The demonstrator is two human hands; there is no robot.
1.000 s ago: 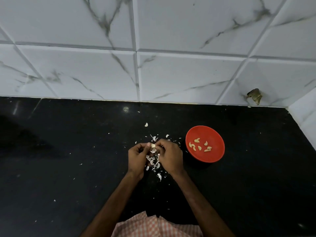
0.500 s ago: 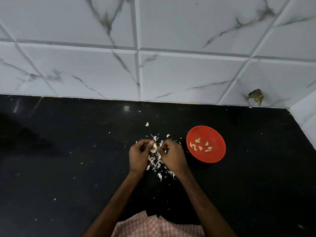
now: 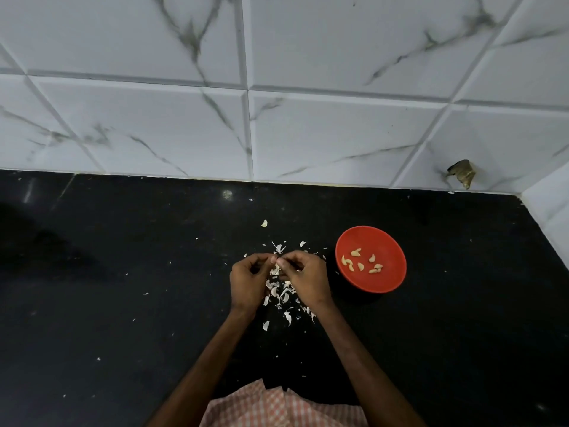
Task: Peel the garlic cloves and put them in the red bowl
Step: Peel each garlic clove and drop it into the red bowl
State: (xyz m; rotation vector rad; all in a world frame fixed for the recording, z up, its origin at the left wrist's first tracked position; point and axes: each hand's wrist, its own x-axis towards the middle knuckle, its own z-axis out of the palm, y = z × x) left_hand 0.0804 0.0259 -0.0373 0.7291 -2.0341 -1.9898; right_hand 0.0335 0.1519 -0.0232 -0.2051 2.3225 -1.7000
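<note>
Black stone countertop [image 3: 123, 303] fills the head view from the near edge to the foot of the far wall. My left hand [image 3: 248, 282] and right hand [image 3: 304, 278] are held together over the middle of it, fingers curled and fingertips touching. Between them both hands pinch a garlic clove [image 3: 276, 265]. Only a pale sliver of it shows below the fingertips; the fingers cover the remainder, so I cannot tell how much skin is left on it.

Directly beneath and between the hands lies a scatter of garlic skins [image 3: 280, 294], thickest under the wrists and thinning out toward the far side. A lone pale piece [image 3: 264, 223] lies apart from the heap, farther off; I cannot tell whether it is skin or clove. Small white flecks are spread across the counter to the left and near side.

The red bowl [image 3: 385, 282] stands on the counter just right of my right hand, close to it but not touching. Several peeled cloves [image 3: 360, 261] lie loose in its base. No object stands between the hands and the bowl.

White marble-pattern tiles [image 3: 308, 134] form the far wall and turn a corner at the right. A brown scrap [image 3: 462, 174] clings to the wall low near that corner. Checked cloth [image 3: 277, 408] shows at the near edge between my forearms.
</note>
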